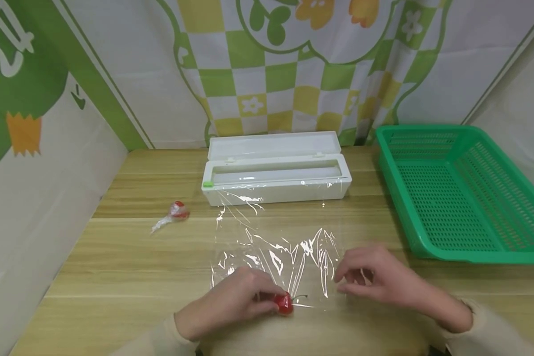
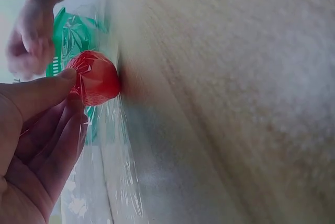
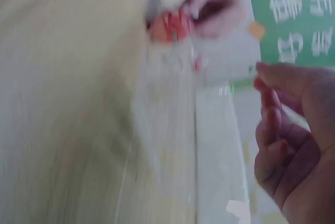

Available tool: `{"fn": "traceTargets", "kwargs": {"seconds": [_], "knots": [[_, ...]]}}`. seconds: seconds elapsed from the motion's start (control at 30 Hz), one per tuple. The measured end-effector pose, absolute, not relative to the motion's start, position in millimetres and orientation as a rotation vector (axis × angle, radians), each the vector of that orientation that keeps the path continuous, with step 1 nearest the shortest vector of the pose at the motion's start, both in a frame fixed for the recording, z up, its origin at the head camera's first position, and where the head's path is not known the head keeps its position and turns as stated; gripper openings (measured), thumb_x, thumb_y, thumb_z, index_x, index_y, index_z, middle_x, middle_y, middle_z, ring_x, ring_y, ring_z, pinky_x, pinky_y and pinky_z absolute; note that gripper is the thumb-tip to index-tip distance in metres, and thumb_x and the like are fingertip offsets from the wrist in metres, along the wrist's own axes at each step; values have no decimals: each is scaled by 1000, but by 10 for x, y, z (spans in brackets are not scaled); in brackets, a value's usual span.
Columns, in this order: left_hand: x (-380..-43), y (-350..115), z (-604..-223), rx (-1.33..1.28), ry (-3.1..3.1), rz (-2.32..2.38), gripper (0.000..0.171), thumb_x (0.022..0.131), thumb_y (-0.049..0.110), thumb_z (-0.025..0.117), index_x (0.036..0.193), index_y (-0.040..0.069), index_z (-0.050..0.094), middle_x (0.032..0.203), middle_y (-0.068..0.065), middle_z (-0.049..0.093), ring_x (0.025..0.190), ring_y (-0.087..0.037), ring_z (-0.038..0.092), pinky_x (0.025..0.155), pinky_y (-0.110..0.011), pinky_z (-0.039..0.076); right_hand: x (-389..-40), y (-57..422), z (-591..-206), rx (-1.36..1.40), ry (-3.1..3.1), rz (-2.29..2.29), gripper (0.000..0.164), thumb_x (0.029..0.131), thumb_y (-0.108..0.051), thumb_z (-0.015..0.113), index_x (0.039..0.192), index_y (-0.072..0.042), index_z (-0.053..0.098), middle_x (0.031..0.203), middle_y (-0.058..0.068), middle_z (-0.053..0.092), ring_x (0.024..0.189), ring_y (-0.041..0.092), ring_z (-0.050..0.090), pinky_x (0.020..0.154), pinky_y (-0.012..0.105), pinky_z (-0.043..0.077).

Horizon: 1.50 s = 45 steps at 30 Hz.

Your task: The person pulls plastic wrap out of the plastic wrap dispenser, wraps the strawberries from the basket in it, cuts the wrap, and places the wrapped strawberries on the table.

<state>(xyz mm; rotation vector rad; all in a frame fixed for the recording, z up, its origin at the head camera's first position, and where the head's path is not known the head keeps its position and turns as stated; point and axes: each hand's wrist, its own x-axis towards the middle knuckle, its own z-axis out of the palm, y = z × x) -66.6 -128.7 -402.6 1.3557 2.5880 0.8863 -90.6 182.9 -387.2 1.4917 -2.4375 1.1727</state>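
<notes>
My left hand (image 1: 244,294) pinches a red cherry (image 1: 285,303) between thumb and fingers, low over the table's near side. Its thin, curved stem points right in the head view. Clear cling film (image 1: 271,247) stretches from the white dispenser (image 1: 276,190) down to the cherry, and in the left wrist view wrinkled film lies against the cherry (image 2: 97,77). To the right, my right hand (image 1: 374,274) hovers beside the film's right edge, fingers loosely bent. Nothing shows between its thumb and fingers in the right wrist view, where the hand (image 3: 298,135) is apart from the film.
At the back of the wooden table (image 1: 129,277) the dispenser's lid (image 1: 273,146) is raised, with a roll inside. A small red item wrapped in twisted film (image 1: 178,211) lies on the left. A green plastic basket (image 1: 398,198) stands at the right. Patterned cloth (image 1: 289,74) hangs behind.
</notes>
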Motion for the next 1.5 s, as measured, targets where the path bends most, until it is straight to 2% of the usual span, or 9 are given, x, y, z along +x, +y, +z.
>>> {"fn": "traceTargets", "kwargs": {"seconds": [0.1, 0.2, 0.33, 0.5, 0.6, 0.8, 1.0, 1.27, 1.5], "knots": [[-678, -1287, -4025, 1327, 2566, 924, 17, 84, 21, 78, 101, 20, 78, 87, 12, 76, 76, 11, 60, 74, -5, 49, -759, 1657, -3862, 1720, -2293, 1001, 9, 86, -15, 76, 93, -20, 73, 79, -14, 65, 69, -8, 54, 60, 0, 42], [-690, -1293, -4019, 1269, 2538, 971, 17, 84, 20, 78, 101, 21, 78, 86, 12, 75, 73, 11, 57, 71, -6, 50, -602, 1521, -3880, 1835, -2282, 810, 18, 89, -18, 73, 106, -22, 74, 91, -14, 66, 80, -8, 58, 73, -1, 44], [-718, -1307, -4015, 1189, 2494, 1024, 18, 83, 17, 79, 101, 21, 78, 84, 12, 74, 69, 10, 55, 68, -8, 50, -483, 1410, -3925, 1805, -2346, 581, 31, 90, -20, 72, 121, -26, 69, 104, -13, 65, 92, -2, 61, 81, 8, 51], [-763, -1325, -4040, 1129, 2483, 1022, 18, 84, 14, 78, 101, 19, 78, 80, 11, 73, 69, 9, 56, 69, -10, 52, -496, 1303, -3972, 1677, -2373, 413, 47, 83, -18, 78, 127, -26, 66, 111, -7, 66, 95, 6, 66, 79, 18, 57], [-782, -1330, -4054, 1089, 2473, 1005, 18, 85, 13, 77, 102, 17, 78, 82, 10, 73, 71, 9, 56, 70, -11, 52, -542, 1238, -4005, 1622, -2376, 390, 49, 80, -19, 80, 126, -26, 66, 111, -7, 66, 94, 6, 66, 75, 19, 57], [-799, -1329, -4068, 1068, 2468, 981, 16, 89, 16, 73, 105, 16, 77, 87, 10, 74, 73, 8, 56, 70, -12, 51, -622, 1147, -4049, 1595, -2323, 463, 39, 81, -16, 77, 117, -25, 68, 104, -9, 67, 91, 3, 66, 76, 17, 57], [-807, -1334, -4072, 1106, 2498, 944, 16, 91, 15, 70, 105, 16, 77, 86, 10, 73, 74, 6, 55, 71, -12, 51, -694, 1081, -4098, 1521, -2338, 534, 34, 77, -16, 77, 108, -27, 70, 93, -12, 66, 80, 1, 63, 68, 15, 52], [-774, -1308, -4008, 1048, 2754, 755, 20, 91, 20, 70, 109, 13, 73, 93, 5, 74, 86, -3, 64, 81, -23, 56, -874, 1037, -4155, 1445, -2487, 711, 23, 81, -32, 81, 102, -27, 75, 95, -14, 69, 90, 0, 62, 81, 16, 52], [-736, -1259, -3966, 1132, 2920, 772, 17, 86, 25, 76, 100, 15, 74, 89, 5, 72, 80, -5, 64, 73, -16, 55, -1021, 1034, -4151, 1461, -2646, 838, 25, 79, -34, 81, 102, -26, 74, 101, -17, 71, 98, 2, 63, 89, 23, 52]]}}
